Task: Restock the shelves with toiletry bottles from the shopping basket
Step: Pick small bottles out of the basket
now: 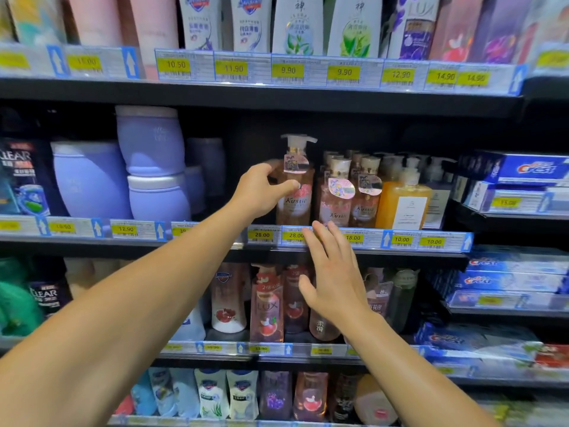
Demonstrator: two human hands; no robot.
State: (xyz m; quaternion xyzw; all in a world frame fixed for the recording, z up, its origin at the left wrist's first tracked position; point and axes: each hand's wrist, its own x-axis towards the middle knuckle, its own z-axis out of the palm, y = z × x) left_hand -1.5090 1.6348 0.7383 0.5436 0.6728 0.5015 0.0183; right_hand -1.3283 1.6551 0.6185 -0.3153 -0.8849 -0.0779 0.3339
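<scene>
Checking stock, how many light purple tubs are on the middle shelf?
3 clear: one large at left, two stacked beside it, upper on lower. Darker ones behind may be more.

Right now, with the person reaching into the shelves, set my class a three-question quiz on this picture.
1. True or false: the left hand grips the pink pump bottle labelled Kustie.
2. The right hand is: A open, holding nothing; B holding a toothpaste box.
3. Which price does the yellow tag below that bottle show?

Key: 1 true. 2 A. 3 28.00.
</scene>
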